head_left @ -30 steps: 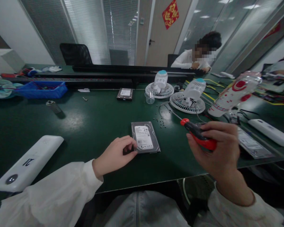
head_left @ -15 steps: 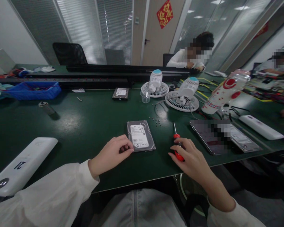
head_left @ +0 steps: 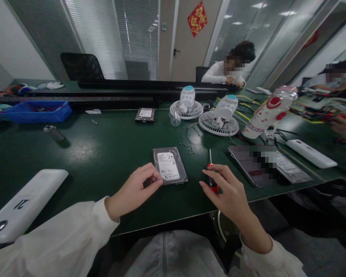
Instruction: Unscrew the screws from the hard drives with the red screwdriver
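Observation:
A hard drive (head_left: 168, 166) with a white label lies flat on the green table in front of me. At its near left corner is my left hand (head_left: 144, 182), fingers curled and thumb drawn in, pinching the drive's edge. The screwdriver (head_left: 210, 168), with a red and black handle, rests on the table to the drive's right, its metal shaft aimed away from me. Over the handle hovers my right hand (head_left: 226, 188), thumb and fingers apart and not closed around it. Several tiny screws (head_left: 188, 147) lie scattered beyond the drive.
A second hard drive (head_left: 145, 115) sits farther back. Two white fans (head_left: 219, 125), a clear cup (head_left: 175, 118) and a phone (head_left: 246, 163) are to the right. A white power bank (head_left: 29, 204), a metal cylinder (head_left: 54, 132) and a blue tray (head_left: 40, 113) are left. Co-workers sit beyond.
My right hand has shifted slightly left over the screwdriver handle, its fingers still apart. The left hand stays at the drive's corner. The whole view has turned slightly to the right.

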Demonstrator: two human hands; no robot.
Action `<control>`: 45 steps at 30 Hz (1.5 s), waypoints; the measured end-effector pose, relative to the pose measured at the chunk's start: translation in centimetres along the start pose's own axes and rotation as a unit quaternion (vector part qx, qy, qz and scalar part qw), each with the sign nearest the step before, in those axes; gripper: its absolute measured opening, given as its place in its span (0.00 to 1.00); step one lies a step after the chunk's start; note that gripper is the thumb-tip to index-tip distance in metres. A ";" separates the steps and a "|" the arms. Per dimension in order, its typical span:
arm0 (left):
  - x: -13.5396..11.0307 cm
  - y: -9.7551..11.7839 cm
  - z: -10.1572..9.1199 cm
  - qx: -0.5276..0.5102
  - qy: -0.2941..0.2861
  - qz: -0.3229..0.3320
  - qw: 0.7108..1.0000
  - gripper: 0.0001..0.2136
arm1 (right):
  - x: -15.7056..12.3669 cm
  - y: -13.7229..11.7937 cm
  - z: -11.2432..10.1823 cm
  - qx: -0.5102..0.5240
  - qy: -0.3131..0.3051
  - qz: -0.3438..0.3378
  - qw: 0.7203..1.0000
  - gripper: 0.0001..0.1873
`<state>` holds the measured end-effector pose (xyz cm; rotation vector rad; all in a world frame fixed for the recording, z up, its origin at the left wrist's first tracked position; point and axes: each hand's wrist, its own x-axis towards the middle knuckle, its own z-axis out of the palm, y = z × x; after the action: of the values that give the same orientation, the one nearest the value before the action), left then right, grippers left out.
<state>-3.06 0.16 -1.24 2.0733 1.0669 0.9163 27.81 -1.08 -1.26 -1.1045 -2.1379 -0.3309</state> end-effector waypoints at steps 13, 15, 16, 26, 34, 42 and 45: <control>-0.7 1.3 0.7 -0.233 -0.047 -0.014 0.971 0.24 | 3.0 -9.2 2.2 0.169 0.065 -0.125 0.976 0.05; -0.6 1.0 0.7 -0.253 -0.049 -0.027 0.966 0.24 | 3.0 -8.9 2.4 0.178 0.081 -0.124 0.973 0.07; -0.6 0.9 0.7 -0.262 -0.047 -0.030 0.964 0.23 | 3.0 -8.9 2.5 0.183 0.087 -0.120 0.972 0.07; -0.5 1.0 0.1 -0.243 0.026 -0.015 0.969 0.06 | 4.5 -5.9 2.3 0.163 0.026 -0.039 0.985 0.07; 0.1 -0.9 -0.5 -0.025 0.175 -0.083 0.981 0.10 | 11.3 3.0 3.1 -0.023 -0.287 0.152 0.945 0.13; -0.1 -2.0 -0.3 0.117 0.102 -0.136 0.978 0.21 | 13.0 6.5 5.4 -0.083 -0.334 0.176 0.922 0.15; -0.2 -1.9 -0.3 0.138 0.084 -0.158 0.974 0.24 | 12.8 7.0 6.0 -0.091 -0.334 0.179 0.921 0.14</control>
<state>-4.19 0.97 -2.55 1.9835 1.6402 0.8293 25.51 14.03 2.51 -1.8947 -2.4314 0.0378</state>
